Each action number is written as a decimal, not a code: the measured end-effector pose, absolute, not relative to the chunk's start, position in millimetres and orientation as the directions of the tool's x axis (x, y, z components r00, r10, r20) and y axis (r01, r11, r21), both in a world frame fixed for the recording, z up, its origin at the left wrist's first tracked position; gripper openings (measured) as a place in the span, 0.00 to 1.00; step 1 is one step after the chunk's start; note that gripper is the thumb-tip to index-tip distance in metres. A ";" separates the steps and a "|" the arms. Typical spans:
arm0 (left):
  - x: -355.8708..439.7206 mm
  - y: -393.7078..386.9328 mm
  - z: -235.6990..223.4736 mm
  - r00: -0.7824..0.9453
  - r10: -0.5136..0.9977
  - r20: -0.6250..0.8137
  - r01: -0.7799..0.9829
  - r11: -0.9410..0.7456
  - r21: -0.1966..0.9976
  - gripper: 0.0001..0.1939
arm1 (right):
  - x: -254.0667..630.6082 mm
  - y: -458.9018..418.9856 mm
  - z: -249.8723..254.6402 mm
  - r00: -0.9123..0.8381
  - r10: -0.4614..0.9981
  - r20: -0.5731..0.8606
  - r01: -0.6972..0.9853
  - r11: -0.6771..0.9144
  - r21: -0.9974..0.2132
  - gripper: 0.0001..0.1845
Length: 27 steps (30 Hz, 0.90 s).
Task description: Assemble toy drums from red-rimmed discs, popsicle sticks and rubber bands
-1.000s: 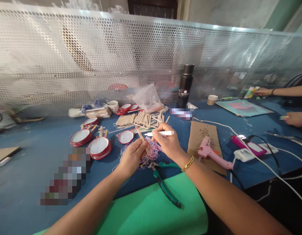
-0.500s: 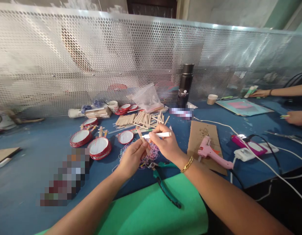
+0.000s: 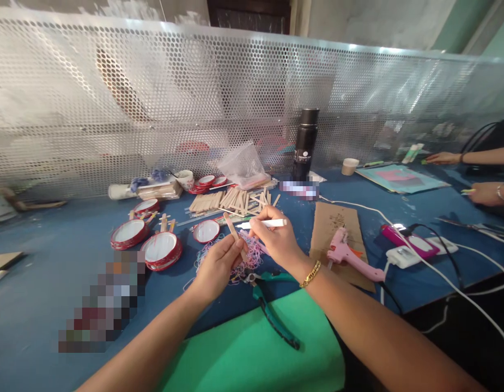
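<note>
My left hand (image 3: 219, 262) pinches a flat wooden craft stick (image 3: 230, 224), which stands tilted between thumb and fingers. A white marker (image 3: 272, 222) is gripped in my right hand (image 3: 278, 237), its tip pointing left close to the stick. Whether tip and stick touch, I cannot tell. Beneath both hands lies a tangle of pastel loops (image 3: 256, 256), partly covered by them. Green-handled pliers (image 3: 272, 313) rest just in front, partly over a green sheet (image 3: 313, 337). Behind my hands spreads a heap of loose craft sticks (image 3: 239, 200).
Red-rimmed round pieces (image 3: 161, 247) sit to the left. A pink glue gun (image 3: 350, 255) lies on cardboard (image 3: 319, 228), beside a power strip (image 3: 402, 257) with cords. A black bottle (image 3: 305, 144) stands at the back. Another person's hands (image 3: 443, 158) are at far right.
The marker tip has shifted slightly away from the stick's near side. At far right, the other person's hand has let go of a glue stick, which now stands apart from it.
</note>
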<state>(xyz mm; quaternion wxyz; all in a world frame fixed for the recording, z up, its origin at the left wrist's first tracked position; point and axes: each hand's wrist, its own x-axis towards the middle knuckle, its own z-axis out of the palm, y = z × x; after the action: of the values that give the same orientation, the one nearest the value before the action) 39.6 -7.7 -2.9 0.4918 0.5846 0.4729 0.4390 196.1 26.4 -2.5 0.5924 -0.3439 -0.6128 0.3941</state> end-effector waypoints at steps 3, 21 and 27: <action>40.1 -8.1 -2.5 0.179 0.983 0.040 0.115 -0.062 0.992 0.29 | 195.8 26.2 -1.5 -0.089 0.885 0.457 -0.061 0.453 -0.889 0.14; 39.8 -6.9 1.2 0.127 0.992 0.020 0.097 -0.032 0.995 0.31 | 197.5 29.9 -0.7 -0.038 0.891 0.452 -0.186 0.438 -0.880 0.13; 39.1 -6.9 0.7 0.125 0.992 0.022 0.101 -0.034 0.994 0.29 | 196.8 28.1 0.6 -0.013 0.918 0.397 -0.195 0.387 -0.901 0.10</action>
<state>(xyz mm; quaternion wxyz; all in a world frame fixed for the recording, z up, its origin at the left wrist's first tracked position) 39.1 -6.9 0.7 0.4965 0.5621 0.4862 0.4486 196.8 28.1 0.6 0.6220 -0.3266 -0.5537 0.4471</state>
